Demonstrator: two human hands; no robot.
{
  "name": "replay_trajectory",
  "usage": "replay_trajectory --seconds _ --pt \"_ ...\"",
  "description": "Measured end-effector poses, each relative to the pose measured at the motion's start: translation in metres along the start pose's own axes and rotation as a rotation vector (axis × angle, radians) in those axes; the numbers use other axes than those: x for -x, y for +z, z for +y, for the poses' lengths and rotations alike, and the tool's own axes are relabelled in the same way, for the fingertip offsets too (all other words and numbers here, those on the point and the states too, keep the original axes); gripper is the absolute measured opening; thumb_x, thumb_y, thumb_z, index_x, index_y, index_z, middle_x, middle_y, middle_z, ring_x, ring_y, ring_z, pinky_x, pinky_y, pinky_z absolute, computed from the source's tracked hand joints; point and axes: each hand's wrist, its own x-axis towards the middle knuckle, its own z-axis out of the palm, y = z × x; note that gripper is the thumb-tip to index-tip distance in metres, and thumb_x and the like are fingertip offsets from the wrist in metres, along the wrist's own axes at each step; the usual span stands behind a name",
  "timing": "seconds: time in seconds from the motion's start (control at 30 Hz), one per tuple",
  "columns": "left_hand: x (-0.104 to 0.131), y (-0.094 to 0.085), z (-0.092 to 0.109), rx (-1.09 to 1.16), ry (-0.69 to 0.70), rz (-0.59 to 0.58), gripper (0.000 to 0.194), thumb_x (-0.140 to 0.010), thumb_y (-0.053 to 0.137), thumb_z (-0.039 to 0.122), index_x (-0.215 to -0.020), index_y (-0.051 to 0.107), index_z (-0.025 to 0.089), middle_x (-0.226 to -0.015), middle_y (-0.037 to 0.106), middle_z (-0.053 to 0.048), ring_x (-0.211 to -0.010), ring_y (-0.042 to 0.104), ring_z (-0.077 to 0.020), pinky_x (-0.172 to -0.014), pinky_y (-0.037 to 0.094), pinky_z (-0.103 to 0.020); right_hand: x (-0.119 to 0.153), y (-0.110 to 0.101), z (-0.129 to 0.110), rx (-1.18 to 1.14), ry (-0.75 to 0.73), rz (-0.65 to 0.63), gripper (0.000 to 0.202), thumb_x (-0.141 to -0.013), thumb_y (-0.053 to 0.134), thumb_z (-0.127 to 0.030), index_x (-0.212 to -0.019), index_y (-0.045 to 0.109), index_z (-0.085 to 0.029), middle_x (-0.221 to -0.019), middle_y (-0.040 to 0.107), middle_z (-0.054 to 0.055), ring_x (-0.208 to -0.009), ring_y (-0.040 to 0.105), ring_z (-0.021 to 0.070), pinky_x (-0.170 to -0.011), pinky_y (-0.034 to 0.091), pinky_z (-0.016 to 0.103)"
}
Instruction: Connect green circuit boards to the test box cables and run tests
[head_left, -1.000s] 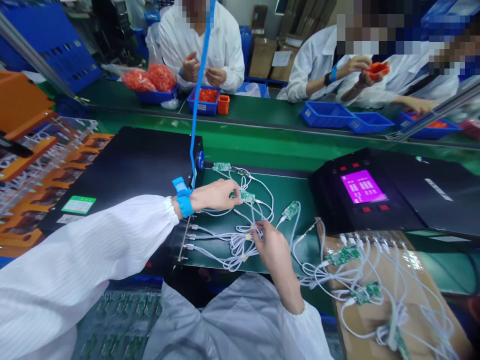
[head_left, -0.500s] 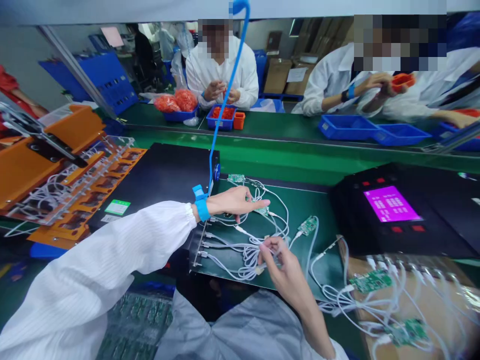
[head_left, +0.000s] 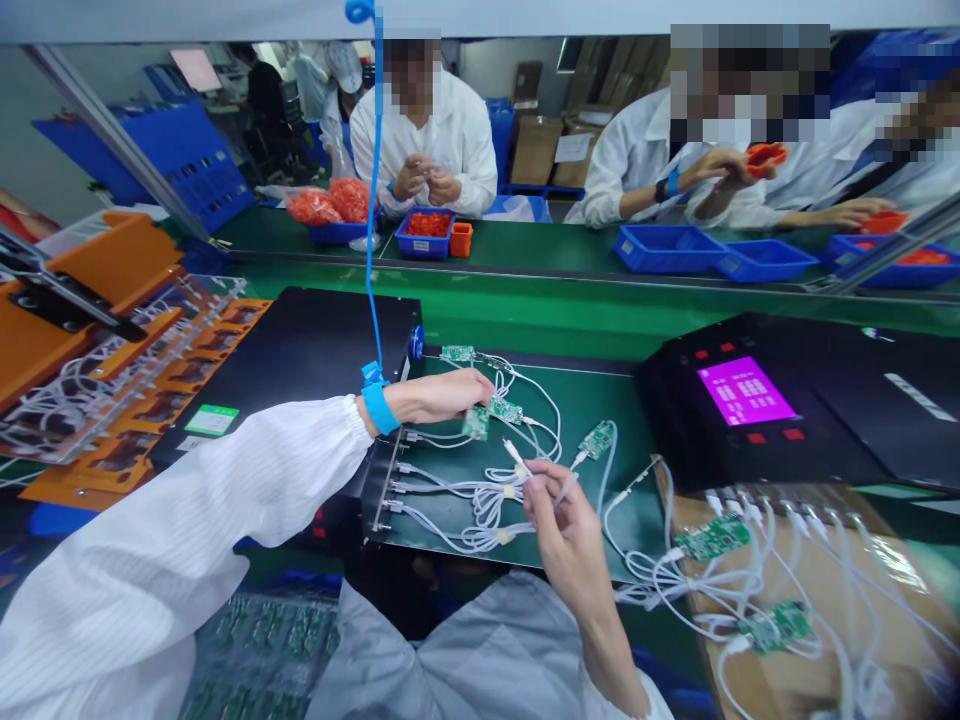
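My left hand (head_left: 459,393), with a blue strap at the wrist, is closed on a small green circuit board (head_left: 475,424) that hangs under its fingertips. Just right of it lies another circuit board (head_left: 506,410) with a white cable plugged in. My right hand (head_left: 564,512) pinches a white cable (head_left: 513,452) close behind its plug, which points up and left toward the held board. Coiled white cables (head_left: 489,508) tied with yellowish bands lie beside the right hand. Further boards, one at the back (head_left: 457,353) and one to the right (head_left: 598,440), rest on the green mat.
A black box (head_left: 330,340) with cable sockets stands left, a black tester with a magenta screen (head_left: 746,390) right. Cabled boards (head_left: 712,538) lie on cardboard. An orange fixture (head_left: 112,270) is far left. A blue cord (head_left: 371,230) runs up from my wrist. Co-workers sit opposite, behind blue bins (head_left: 667,250).
My left hand's fingers, stretched out before, have closed on a circuit board. The right hand has drawn a cable plug up from the coils. The whole view has shifted slightly.
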Motion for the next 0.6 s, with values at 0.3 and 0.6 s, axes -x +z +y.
replay_trajectory --seconds 0.3,0.6 --pt "-0.009 -0.006 -0.007 0.149 0.2 -0.031 0.023 -0.088 0.08 0.016 -0.105 0.068 0.006 -0.072 0.059 0.001 -0.07 0.06 -0.0117 -0.076 0.057 -0.034 -0.008 0.012 0.001 0.153 -0.121 0.202 0.035 -0.1 0.059 -0.051 -0.102 0.072 -0.019 -0.076 0.065 0.001 -0.066 0.056 0.0143 -0.064 0.046 0.027" --pt "0.0 -0.001 0.002 0.182 0.178 -0.029 0.014 -0.096 0.071 0.012 -0.107 0.064 0.006 -0.077 0.071 -0.004 -0.071 0.071 -0.0139 -0.083 0.062 -0.035 -0.01 0.025 -0.001 0.153 -0.151 0.283 0.031 -0.099 0.062 -0.048 -0.097 0.072 -0.019 -0.069 0.059 -0.002 -0.06 0.051 0.0119 -0.059 0.041 0.025"
